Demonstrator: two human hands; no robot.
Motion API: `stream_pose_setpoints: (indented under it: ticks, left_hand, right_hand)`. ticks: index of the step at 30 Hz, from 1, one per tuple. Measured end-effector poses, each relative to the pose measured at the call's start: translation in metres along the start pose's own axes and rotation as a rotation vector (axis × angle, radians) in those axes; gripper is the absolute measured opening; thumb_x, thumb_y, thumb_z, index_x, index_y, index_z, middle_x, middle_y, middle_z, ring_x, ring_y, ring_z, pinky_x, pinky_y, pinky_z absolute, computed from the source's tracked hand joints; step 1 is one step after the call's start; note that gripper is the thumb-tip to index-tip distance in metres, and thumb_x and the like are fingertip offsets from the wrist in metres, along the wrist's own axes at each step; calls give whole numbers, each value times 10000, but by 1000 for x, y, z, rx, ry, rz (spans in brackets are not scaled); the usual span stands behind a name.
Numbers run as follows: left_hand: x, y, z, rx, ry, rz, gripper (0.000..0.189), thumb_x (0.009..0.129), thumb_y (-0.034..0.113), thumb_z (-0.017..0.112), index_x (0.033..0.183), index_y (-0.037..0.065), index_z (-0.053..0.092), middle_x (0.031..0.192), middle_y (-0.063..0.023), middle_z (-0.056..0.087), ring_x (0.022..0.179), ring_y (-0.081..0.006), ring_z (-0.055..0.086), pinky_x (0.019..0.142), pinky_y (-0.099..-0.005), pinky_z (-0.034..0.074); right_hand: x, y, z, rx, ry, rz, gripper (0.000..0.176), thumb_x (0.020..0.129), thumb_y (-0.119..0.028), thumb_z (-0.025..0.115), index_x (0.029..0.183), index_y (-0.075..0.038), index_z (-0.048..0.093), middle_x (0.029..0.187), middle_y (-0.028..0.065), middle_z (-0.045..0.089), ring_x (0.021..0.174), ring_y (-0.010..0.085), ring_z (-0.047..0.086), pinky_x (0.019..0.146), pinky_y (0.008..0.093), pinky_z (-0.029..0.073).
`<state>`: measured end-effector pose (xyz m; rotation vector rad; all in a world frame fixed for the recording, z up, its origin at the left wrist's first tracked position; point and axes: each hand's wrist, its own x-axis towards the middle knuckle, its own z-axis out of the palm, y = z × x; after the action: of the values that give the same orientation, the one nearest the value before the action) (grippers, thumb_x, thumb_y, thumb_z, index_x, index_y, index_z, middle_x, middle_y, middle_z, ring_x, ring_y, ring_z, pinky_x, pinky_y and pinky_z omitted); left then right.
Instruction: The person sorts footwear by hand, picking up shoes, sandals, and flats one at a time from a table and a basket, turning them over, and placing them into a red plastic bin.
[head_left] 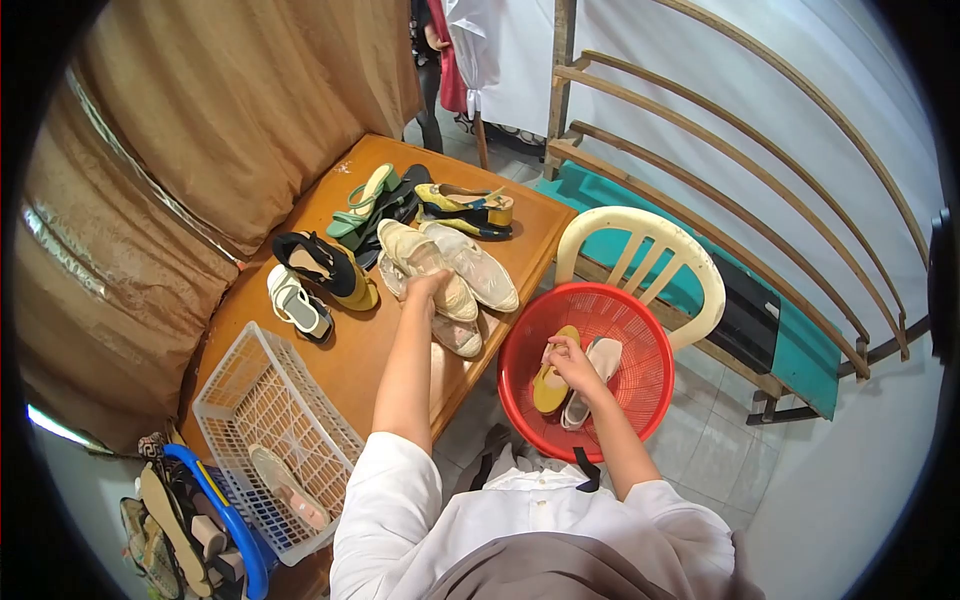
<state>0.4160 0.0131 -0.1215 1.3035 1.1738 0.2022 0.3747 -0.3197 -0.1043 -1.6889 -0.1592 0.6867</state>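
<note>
My left hand (pixel 430 284) grips a cream shoe (pixel 416 244) over the table (pixel 362 347) — probably light, soft-uppered, best held mid-sole; my right hand (pixel 570 365) pinches a yellow shoe (pixel 547 393) inside the red basket (pixel 643 352).

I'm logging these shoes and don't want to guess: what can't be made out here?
All in the head view:
- Cream shoe: part of it, covered by the left hand.
- Yellow shoe: part of it, covered by the right hand.
- Chair: its seat, hidden by the red basket.
- Background person: upper body, cut off by the top edge.
</note>
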Motion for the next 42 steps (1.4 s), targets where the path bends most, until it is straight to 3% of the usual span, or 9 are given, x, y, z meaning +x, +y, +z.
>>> stream_pose_setpoints:
  ticks: [3,6,13,21,25,30,33,38,42]
  left_hand:
    - [56,-27,8,-94,-14,-27,543,621,50,728,1092,-62,483,982,-183,579,816,-291,596,700,-426,501]
    - [-22,14,-8,-260,-204,-57,496,612,3,690,1060,-64,488,951,-187,579,804,-278,596,673,-366,509]
    - [-103,-2,-22,-238,-191,327,463,673,34,628,1079,25,406,959,-134,550,810,-214,580,664,-346,504]
    - [-236,-51,38,-471,-857,97,671,669,-10,597,1259,65,286,1149,-131,466,1015,-242,506,848,-357,450]
    - [-258,-77,76,-214,-1028,127,705,714,90,662,1289,85,254,1175,-122,424,1108,-235,421,937,-347,343]
    - [-250,-102,92,272,-1130,158,595,814,342,547,1306,71,348,1232,-80,403,1188,-210,342,926,-301,297]
    - [-238,-131,111,387,-1108,13,572,806,304,561,1292,73,366,1224,-94,409,1185,-219,345,942,-302,290]
    - [-194,-243,147,907,-1181,715,605,817,250,513,1338,67,267,1336,-212,313,1221,-343,335,980,-425,317]
    - [-214,-268,165,1396,-961,879,607,859,312,436,1370,101,185,1432,-49,202,1299,-261,234,995,-508,263]
  right_hand:
    - [-7,0,-8,22,15,-7,385,806,-179,573,1144,-58,436,902,76,545,864,151,528,772,274,428]
    - [-18,-4,-26,62,61,-8,380,808,-150,553,1153,-52,428,894,73,542,848,147,527,750,268,429]
    - [-38,-2,-68,196,200,16,345,825,-180,554,1131,-65,444,894,50,551,824,137,534,705,259,434]
    - [-67,-24,-43,422,-119,-162,697,780,-309,656,1318,-76,280,1237,125,411,1135,207,421,921,320,371]
    - [-85,-24,-43,322,113,-71,914,670,-234,766,1336,-26,176,1266,141,378,1170,228,395,951,330,360]
    - [-99,23,-84,385,411,12,858,634,-211,787,1285,-11,265,1215,142,441,1105,219,456,908,331,400]
    - [-92,109,-111,93,676,82,825,585,-236,800,1231,-25,332,1123,157,524,1049,256,517,876,345,422]
    - [-94,165,-123,-210,837,332,761,558,-277,785,1162,-73,369,1060,178,564,1007,336,538,843,393,424]
    - [-83,174,-119,-285,862,481,712,575,-275,764,1139,-83,373,1047,173,570,976,356,545,825,417,427]
